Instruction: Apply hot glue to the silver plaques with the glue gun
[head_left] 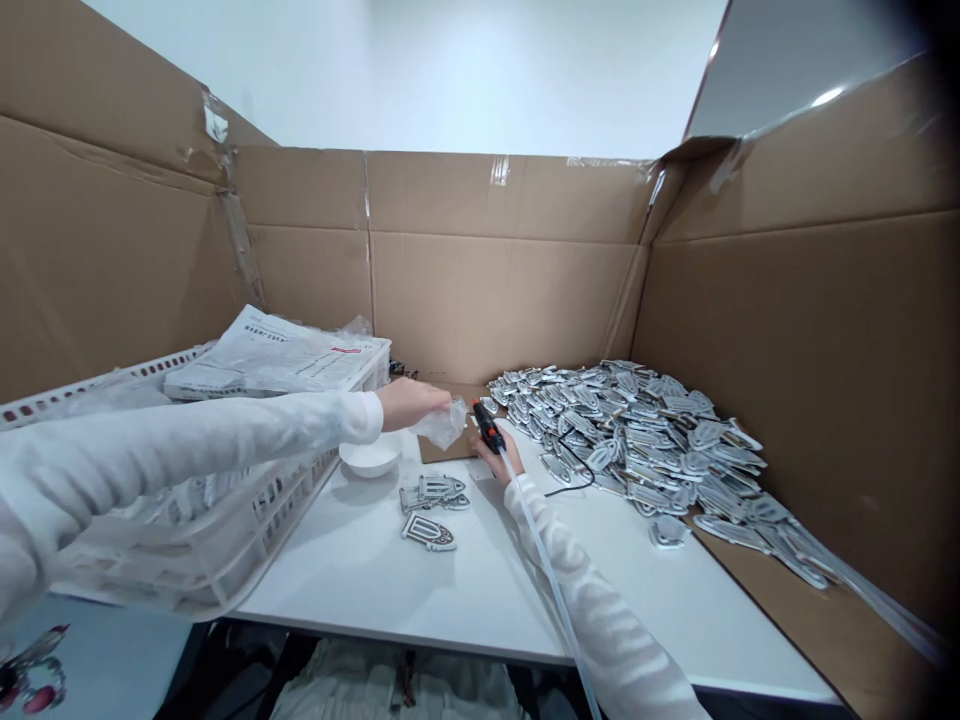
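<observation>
My left hand [415, 402] is closed on a crumpled piece of clear plastic [444, 426], which looks like a small bag. My right hand [498, 454] grips a black hot glue gun [489, 427] with orange parts, its nozzle end pointing away from me close to the plastic. From the gun's back a long pale glue stick [551, 580] runs down along my right forearm. In front of my hands lie several flat grey-and-white badge-like pieces [429, 532], a few overlapping. A white bowl [371, 457] stands beneath my left wrist.
Left, a white plastic basket [247, 545] holds plastic-wrapped packs and a printed white bag [281, 350]. A large heap of similar flat pieces [630, 435] covers the right side. A black cord [581, 465] lies beside it. Cardboard walls [502, 290] surround the white table [352, 600].
</observation>
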